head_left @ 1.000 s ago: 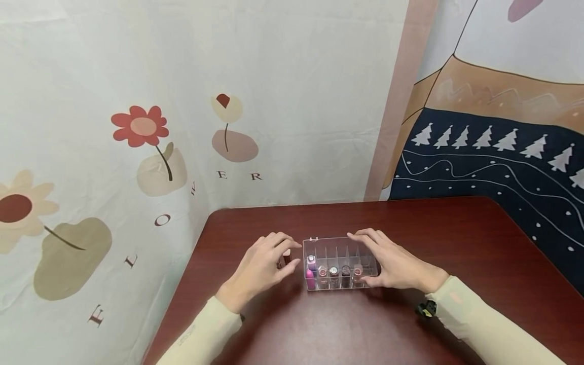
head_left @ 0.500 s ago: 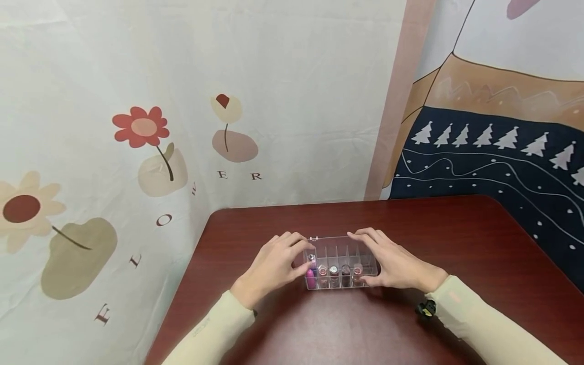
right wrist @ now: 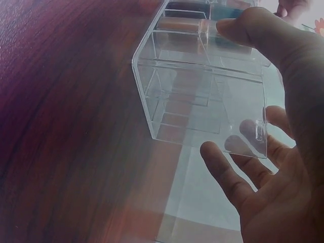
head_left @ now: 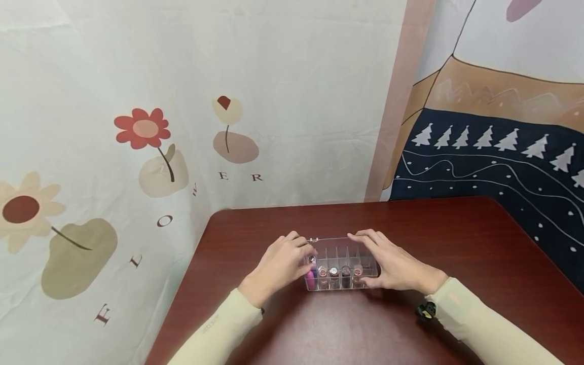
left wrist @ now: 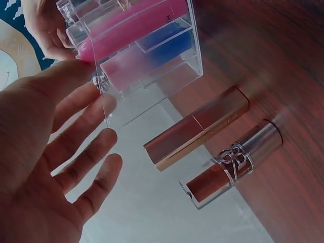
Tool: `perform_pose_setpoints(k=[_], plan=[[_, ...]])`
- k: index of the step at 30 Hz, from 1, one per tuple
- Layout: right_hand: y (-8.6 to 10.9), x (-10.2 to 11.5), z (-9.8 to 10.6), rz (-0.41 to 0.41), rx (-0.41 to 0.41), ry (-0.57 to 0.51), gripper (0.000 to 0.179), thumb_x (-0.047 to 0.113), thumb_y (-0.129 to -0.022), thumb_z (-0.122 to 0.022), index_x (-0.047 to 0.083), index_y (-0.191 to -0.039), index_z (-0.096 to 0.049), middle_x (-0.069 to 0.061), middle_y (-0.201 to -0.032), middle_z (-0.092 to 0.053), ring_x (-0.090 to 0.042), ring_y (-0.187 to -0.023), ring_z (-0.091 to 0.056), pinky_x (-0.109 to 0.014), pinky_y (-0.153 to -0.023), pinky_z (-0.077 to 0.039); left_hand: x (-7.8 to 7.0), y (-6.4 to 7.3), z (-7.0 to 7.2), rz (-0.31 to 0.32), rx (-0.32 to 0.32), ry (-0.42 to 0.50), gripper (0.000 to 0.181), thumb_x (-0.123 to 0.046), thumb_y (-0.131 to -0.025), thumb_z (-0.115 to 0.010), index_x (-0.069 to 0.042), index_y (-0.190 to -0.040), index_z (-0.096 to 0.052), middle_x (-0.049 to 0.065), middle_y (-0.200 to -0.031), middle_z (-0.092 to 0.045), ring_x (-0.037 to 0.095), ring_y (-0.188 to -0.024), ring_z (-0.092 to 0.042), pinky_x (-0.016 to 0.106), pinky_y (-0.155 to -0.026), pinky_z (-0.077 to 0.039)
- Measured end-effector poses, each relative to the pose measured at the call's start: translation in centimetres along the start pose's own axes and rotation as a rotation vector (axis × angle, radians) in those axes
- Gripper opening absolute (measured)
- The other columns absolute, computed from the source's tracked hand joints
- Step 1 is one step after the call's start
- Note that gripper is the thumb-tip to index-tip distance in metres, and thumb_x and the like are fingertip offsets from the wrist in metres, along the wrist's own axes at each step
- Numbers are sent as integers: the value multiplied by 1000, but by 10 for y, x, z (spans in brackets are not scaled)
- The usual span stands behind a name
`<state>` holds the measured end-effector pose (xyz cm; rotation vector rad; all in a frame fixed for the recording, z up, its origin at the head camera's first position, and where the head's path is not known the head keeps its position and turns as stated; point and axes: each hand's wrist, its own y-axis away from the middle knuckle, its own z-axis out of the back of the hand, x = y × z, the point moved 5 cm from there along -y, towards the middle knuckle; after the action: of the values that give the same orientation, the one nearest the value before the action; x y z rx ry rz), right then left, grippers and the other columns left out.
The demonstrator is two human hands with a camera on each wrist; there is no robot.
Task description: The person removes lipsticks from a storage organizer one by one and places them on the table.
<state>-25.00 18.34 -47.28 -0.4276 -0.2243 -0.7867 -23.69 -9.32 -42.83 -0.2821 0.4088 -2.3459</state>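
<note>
A clear, divided lipstick organizer (head_left: 330, 289) stands on the table, its back panel rising higher than the front. My left hand (head_left: 279, 264) grips its left end, thumb at the front and fingers behind. At the other end my right hand (head_left: 399, 261) holds it the same way, with fingertips showing through the clear panel (right wrist: 238, 111) in the right wrist view. Lipsticks fill the front row, a bright pink tube (left wrist: 134, 30) leftmost. Behind that sits a pink-and-blue tube (left wrist: 147, 58). The right-end compartments hold nothing.
Just left of the organizer, a rose-gold lipstick (left wrist: 197, 126) and a silver one with a clear cap (left wrist: 233, 164) stand upright on the table, hidden behind my left hand in the head view. The reddish-brown table (head_left: 347, 329) meets printed cloth (head_left: 296, 101) behind.
My left hand has moved right from beside the loose lipsticks onto the organizer's left end. My right hand and the organizer have stayed nearly in place.
</note>
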Motion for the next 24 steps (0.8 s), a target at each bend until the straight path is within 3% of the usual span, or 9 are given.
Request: perform_pose_setpoints(k=[7, 24], plan=[[0, -1, 1, -15, 4, -7, 117, 36, -81, -107, 19, -178, -44, -6, -167, -54, -28, -151, -58, -51, -109, -67, 0, -3, -2, 37, 47, 7, 20, -40, -95, -99, -28, -109, -89, -12, -108, -88, 15, -98, -66, 27, -75, -49], [0, 0, -2, -15, 7, -4, 118, 37, -81, -107, 19, -179, -43, -5, -168, -53, -27, -151, -59, -49, -109, -68, 0, -1, -4, 34, 32, 10, 19, -34, -94, -101, -27, -104, -87, -10, -102, -86, 16, -95, -67, 29, -76, -52]])
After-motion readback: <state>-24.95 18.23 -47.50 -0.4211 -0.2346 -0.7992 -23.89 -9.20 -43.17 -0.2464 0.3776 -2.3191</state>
